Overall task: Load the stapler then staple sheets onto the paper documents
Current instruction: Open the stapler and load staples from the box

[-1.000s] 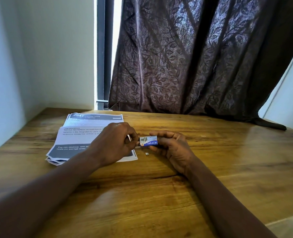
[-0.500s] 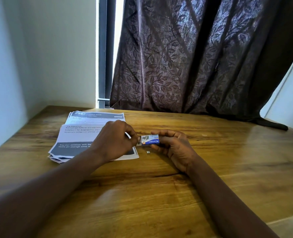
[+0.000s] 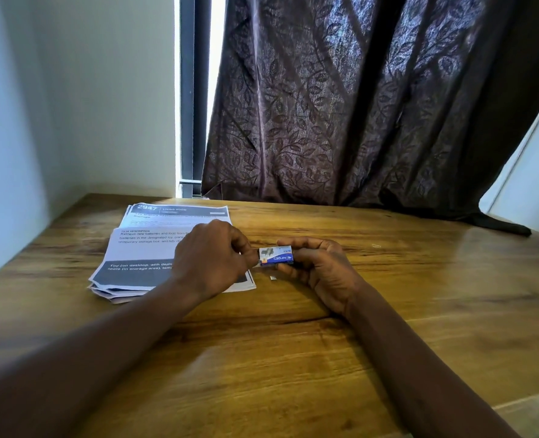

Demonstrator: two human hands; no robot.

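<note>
Staple box (image 3: 276, 256), small and blue, is where it was half a second ago, just above the wooden surface (image 3: 293, 358). The curled fingers of the right hand (image 3: 321, 270) grip its right end, and the left hand (image 3: 211, 257) still pinches its left end. Left of the box the stack of paper documents (image 3: 148, 248) lies unmoved. A tiny pale scrap (image 3: 273, 278) lies beside the box, on the person's side. Behind the box hangs a dark leaf-patterned curtain (image 3: 356, 105), with a white wall (image 3: 88, 105) further left.
</note>
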